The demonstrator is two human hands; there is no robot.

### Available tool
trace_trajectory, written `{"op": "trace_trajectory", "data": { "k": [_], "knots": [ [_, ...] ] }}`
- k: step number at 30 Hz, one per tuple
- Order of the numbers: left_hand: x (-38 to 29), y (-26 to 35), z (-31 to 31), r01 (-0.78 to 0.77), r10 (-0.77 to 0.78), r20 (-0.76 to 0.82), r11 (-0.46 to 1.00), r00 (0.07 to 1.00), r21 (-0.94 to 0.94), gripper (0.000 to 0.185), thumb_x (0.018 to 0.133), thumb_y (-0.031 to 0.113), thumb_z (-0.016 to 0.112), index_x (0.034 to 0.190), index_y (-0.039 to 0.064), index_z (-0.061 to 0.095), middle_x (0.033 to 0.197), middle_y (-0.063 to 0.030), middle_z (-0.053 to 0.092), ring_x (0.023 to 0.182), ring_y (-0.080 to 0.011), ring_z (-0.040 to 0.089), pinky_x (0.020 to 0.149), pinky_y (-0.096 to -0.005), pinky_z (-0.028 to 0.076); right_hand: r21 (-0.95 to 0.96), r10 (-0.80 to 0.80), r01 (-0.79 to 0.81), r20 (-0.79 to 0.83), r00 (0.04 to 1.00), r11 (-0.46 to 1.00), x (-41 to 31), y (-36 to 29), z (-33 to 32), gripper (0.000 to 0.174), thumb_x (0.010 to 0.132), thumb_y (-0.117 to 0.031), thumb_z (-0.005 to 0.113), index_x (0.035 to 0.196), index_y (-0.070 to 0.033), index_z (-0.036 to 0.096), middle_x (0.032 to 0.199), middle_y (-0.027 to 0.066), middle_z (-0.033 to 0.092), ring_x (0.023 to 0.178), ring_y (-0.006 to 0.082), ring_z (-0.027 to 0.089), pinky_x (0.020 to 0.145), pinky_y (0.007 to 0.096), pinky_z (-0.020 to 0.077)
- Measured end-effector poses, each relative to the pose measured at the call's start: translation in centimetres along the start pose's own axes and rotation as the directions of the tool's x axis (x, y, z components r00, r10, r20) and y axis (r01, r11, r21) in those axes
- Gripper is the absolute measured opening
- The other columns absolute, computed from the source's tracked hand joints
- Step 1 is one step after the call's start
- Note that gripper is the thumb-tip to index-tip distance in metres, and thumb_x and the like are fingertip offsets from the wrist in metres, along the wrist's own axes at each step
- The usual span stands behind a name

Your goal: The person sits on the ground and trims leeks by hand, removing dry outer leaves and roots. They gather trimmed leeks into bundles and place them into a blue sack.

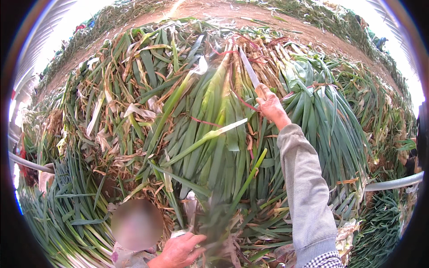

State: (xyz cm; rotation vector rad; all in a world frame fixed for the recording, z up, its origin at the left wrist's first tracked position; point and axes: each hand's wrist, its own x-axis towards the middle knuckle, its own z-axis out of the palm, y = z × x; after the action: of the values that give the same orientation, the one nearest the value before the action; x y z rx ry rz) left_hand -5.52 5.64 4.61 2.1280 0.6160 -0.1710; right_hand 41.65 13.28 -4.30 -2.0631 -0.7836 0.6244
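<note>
My right hand (270, 105) is closed around the wooden handle of a knife (248, 68). Its long, flat blade points away from me over the pale root ends of leeks or large green onions. Below it spreads a bundle of these green stalks (214, 100), with red twine (206, 122) across it. A cut-looking stalk with a white end (214, 134) lies loose on top. At the bottom, my left hand (183, 247) has its fingers apart, and I see nothing between them. Beside it is a small white piece (178, 233) that I cannot identify.
Another tied bundle (321, 97) lies to the right. Dry leaves and trimmings (117, 100) heap up at the left. Long white-stemmed stalks (77, 214) lie at lower left. Metal pipes (393, 182) (32, 164) come in from both sides. Bare soil (214, 13) runs behind the heap.
</note>
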Motion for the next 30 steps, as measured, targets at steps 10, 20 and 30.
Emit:
{"op": "trace_trajectory", "data": {
  "k": [10, 20, 30],
  "knots": [
    [1.0, -0.5, 0.0, -0.039, 0.036, 0.029, 0.991, 0.999, 0.129, 0.032, 0.083, 0.022, 0.066, 0.112, 0.009, 0.059, 0.087, -0.0121, 0.058, 0.079, -0.0337, 0.061, 0.067, -0.0432, 0.050, 0.070, 0.086, -0.100, 0.187, 0.979, 0.993, -18.5, 4.2, -9.5, 0.061, 0.089, -0.002, 0.052, 0.145, -0.016, 0.034, 0.109, 0.0105, 0.063, 0.064, 0.0122, 0.055, 0.060, 0.0292, 0.0491],
    [2.0, -1.6, 0.4, -0.047, 0.041, 0.025, 0.946, 0.999, 0.321, 0.030, 0.083, 0.025, 0.066, 0.107, 0.009, 0.057, 0.087, -0.0121, 0.057, 0.084, -0.0328, 0.060, 0.068, -0.0435, 0.048, 0.156, 0.019, -0.056, 0.226, 0.974, 0.986, -32.8, 1.3, -11.2, 0.064, 0.088, 0.009, 0.045, 0.147, -0.011, 0.032, 0.126, 0.0032, 0.060, 0.073, 0.0075, 0.050, 0.071, 0.0228, 0.0481],
    [1.9, -2.0, 0.6, -0.129, 0.158, -0.046, 0.916, 0.986, 0.380, 0.029, 0.082, 0.023, 0.066, 0.106, 0.010, 0.056, 0.082, -0.0114, 0.055, 0.076, -0.0312, 0.061, 0.064, -0.0430, 0.048, 0.048, -0.089, 0.083, 0.137, 0.986, 0.995, -26.5, 0.3, -8.2, 0.058, 0.089, 0.001, 0.048, 0.144, -0.011, 0.035, 0.093, 0.0124, 0.064, 0.062, 0.0151, 0.053, 0.063, 0.0302, 0.0485]
  ]
}}
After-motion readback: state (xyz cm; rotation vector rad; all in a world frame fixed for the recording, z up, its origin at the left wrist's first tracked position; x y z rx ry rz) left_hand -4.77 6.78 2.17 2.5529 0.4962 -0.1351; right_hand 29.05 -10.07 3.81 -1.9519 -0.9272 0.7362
